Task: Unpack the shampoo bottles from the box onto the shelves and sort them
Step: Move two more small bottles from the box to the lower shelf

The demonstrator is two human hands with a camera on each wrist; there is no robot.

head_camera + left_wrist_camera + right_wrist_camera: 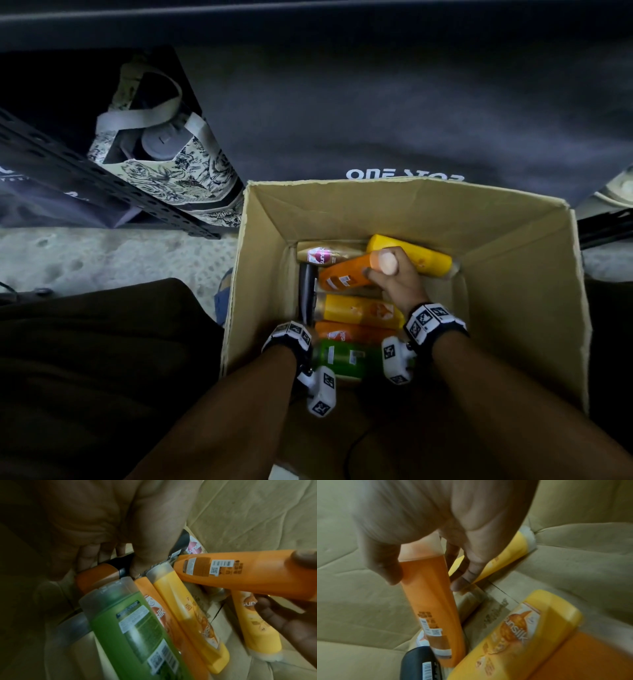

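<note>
An open cardboard box (pixel 513 274) holds several shampoo bottles lying flat. My right hand (pixel 394 281) (pixel 426 577) grips an orange bottle (pixel 346 274) (pixel 433 601) (pixel 240 574) near its base and holds it tilted above the others. My left hand (pixel 308 330) (pixel 116 561) is low at the box's left side. Its fingers and thumb curl around the near end of a black bottle (pixel 307 291) (pixel 180 543). A green bottle (pixel 346 358) (pixel 137 635) lies nearest me. Yellow bottles (pixel 418 257) (pixel 359 310) and a beige one with a pink label (pixel 325 255) lie beyond it.
A patterned tote bag (pixel 164 154) stands left of the box behind a dark perforated shelf rail (pixel 85 171). A dark printed banner (pixel 376 120) hangs behind the box. Pale concrete floor (pixel 102 253) shows at left, with my dark-clothed leg (pixel 102 359) beside the box.
</note>
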